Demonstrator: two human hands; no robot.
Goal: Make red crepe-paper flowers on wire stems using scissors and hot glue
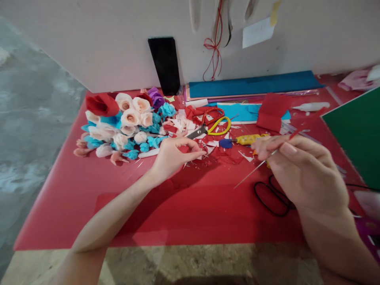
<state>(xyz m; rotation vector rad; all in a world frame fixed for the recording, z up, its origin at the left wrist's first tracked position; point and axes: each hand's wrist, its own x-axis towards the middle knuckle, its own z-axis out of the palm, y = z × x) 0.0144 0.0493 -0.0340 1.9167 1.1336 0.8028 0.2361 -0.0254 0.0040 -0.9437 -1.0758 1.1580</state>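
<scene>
Left hand (pixel 175 156): fingers curled in, tips pinched together on a red scrap (pixel 185 149) at the near edge of the scrap heap (pixel 190 126), mid-table.

Right hand (pixel 299 170): closed around a thin wire (pixel 252 172), held between thumb and forefinger. The wire's free end points near-left over the mat and a red tip shows at its far end. The hand sits right of centre, apart from the left hand.

Around them:
- The red mat (pixel 133 206) covers the table, bare in the near half.
- Scissors (pixel 210 124) with red and yellow handles lie in the scraps just beyond the left hand, blades pointing left.
- A yellow tool (pixel 246 139) with a blue tip lies between the two hands, partly hidden by the right fingers.
- A black cord (pixel 271 200) loops on the mat under the right hand.
- Paper flowers (pixel 127 122) are piled far-left: cream, blue, red and one purple.
- A blue paper roll (pixel 255 84) lies along the far wall, with folded red paper (pixel 271 111) in front of it.
- A green board (pixel 356 134) overhangs the right edge.
- A dark phone (pixel 164 65) leans on the wall, screen off.
- Red string (pixel 215 47) and a note (pixel 257 31) hang on the wall.

Writing on the note is too faint to read. No brands legible.
</scene>
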